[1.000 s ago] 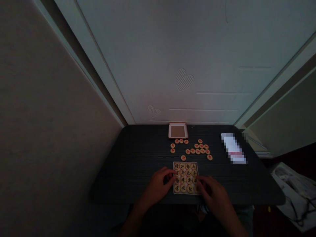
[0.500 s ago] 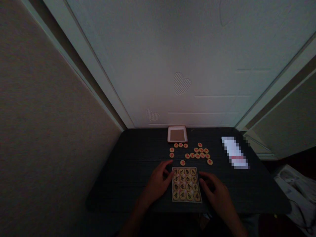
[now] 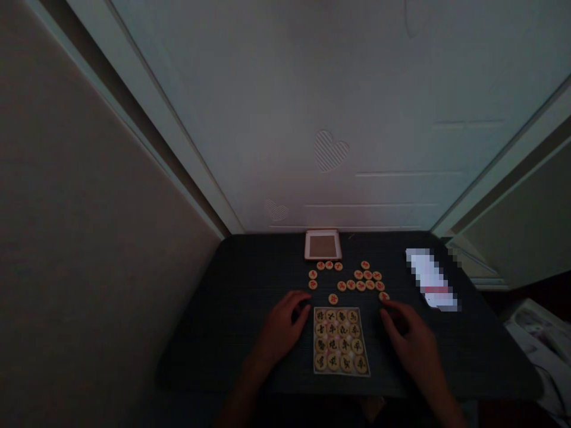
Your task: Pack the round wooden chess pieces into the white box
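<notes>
A shallow square box (image 3: 368,367) lies near the front of the table, filled with rows of round Chinese chess pieces bearing black characters. Just left of the box, my left hand (image 3: 285,324) rests with thumb and fingers apart, holding nothing. To its right, my right hand (image 3: 408,330) reaches toward a red-lettered chess piece (image 3: 384,296); its index fingertip is at the near edge of that piece, while the thumb stays apart. Another red-lettered piece (image 3: 333,299) lies alone just beyond the box. Several more red pieces (image 3: 361,286) are scattered flat behind it.
An open box lid (image 3: 323,260) with a brown inside sits at the table's back edge against a white panel. A blurred pale object (image 3: 430,279) lies at the right of the dark table (image 3: 214,339). White items (image 3: 535,333) stand beyond the table's right side.
My right hand has left the box's right side and moved right and forward to a red piece. The left hand has drawn slightly away from the box. The camera view has shifted a little.
</notes>
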`<state>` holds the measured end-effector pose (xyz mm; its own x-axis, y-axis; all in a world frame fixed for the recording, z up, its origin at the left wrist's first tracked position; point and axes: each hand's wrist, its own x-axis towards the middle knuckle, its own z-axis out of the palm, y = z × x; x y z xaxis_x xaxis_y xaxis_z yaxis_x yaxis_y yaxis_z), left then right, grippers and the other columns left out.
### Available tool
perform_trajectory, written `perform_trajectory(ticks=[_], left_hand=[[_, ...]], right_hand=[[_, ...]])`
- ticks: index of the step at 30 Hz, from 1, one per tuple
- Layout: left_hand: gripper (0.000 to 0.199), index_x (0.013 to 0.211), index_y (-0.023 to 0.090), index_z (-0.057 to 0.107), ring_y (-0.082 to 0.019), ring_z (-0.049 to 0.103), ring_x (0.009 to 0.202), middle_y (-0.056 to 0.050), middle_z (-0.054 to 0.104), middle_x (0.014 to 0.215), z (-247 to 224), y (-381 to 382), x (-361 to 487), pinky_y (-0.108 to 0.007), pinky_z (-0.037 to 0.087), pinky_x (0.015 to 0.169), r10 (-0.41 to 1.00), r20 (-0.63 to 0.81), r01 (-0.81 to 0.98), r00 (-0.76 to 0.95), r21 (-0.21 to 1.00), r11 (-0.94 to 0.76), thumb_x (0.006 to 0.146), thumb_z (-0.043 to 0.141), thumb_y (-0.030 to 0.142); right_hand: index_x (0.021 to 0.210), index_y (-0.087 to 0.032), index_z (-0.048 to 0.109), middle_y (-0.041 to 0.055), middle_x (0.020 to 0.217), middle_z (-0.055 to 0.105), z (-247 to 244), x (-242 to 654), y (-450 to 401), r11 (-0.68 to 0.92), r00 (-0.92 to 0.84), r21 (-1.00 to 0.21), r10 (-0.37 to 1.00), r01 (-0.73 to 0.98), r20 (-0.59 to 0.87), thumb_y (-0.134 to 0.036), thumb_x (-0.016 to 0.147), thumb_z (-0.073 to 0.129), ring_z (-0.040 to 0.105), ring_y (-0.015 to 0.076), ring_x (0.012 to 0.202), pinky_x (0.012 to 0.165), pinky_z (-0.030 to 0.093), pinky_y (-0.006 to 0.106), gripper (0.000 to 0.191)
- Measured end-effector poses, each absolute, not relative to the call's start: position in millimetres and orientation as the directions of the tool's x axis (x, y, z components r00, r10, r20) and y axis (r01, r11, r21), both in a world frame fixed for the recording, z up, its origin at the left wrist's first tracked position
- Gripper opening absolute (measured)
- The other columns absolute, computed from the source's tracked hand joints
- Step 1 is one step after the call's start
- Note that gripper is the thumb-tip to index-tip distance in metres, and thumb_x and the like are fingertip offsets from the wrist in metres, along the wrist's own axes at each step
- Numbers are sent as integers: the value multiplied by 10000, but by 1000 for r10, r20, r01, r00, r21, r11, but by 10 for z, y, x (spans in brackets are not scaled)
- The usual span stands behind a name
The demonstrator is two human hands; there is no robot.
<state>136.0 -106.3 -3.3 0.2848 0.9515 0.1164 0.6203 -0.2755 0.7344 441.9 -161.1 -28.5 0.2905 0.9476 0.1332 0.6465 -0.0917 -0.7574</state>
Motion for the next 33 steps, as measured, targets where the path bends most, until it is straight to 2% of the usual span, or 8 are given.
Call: perform_trajectory(ticks=[4,11,14,17,24,27,30,33], left_hand=[[244,1179,270,692,-206,674,1045,-37,700,1186,-93,-1003,1319,-368,540,974,947,167,628,275,715,-309,1010,517,285],[232,1166,266,701,-194,685,959,-44,702,1170,-168,-1043,1325,-354,561,920,957,153,618,245,736,-276,994,547,284],[232,1175,267,698,-188,679,975,-42,695,1178,-172,-1079,1327,-343,554,914,962,147,602,232,755,-261,1005,540,290],[226,1173,269,699,-179,679,947,-37,694,1162,-165,-1127,1318,-327,556,875,966,139,575,217,782,-241,1007,548,296],[209,1113,256,723,-196,681,937,-44,718,1069,-87,-1283,1300,-327,557,842,971,157,517,182,825,-230,996,560,314],[207,1093,257,730,-203,685,950,-41,726,1052,-54,-1331,1306,-333,557,855,971,156,502,179,835,-227,992,562,325],[210,1086,258,737,-207,689,954,-43,733,1064,-32,-1351,1310,-332,561,847,969,158,494,188,838,-232,990,563,326],[209,1084,264,740,-205,694,939,-44,736,1083,-7,-1340,1300,-326,568,827,966,159,494,206,835,-243,988,566,330]], right_hand=[[1125,-221,695,76,1004,716,-335,4588,-1392,-104,300,-679,937,727,177,-550,900,611,685,223,801,751,557,373,407],[1058,-212,709,102,1024,727,-450,4566,-1320,-39,273,-661,928,750,255,-572,907,593,675,255,895,844,541,417,407],[1069,-219,708,85,989,744,-419,4513,-1406,-100,334,-726,924,680,186,-582,894,616,689,242,843,785,555,386,413],[1132,-224,690,77,1005,760,-348,4437,-1518,-143,383,-829,919,541,91,-585,891,624,714,227,814,728,575,352,439],[1220,-231,663,108,1236,723,-221,4199,-1705,-56,312,-919,947,391,75,-526,919,627,719,257,1057,926,588,411,423],[1222,-227,662,116,1248,714,-231,4142,-1714,7,276,-894,950,448,146,-516,934,605,721,255,1034,940,582,429,412],[1207,-233,670,107,1212,721,-284,4154,-1684,48,247,-818,942,574,228,-519,942,586,721,246,972,905,581,426,399],[1151,-228,691,103,1139,736,-374,4230,-1634,44,240,-737,931,674,275,-538,951,561,702,262,1000,916,561,442,391]])
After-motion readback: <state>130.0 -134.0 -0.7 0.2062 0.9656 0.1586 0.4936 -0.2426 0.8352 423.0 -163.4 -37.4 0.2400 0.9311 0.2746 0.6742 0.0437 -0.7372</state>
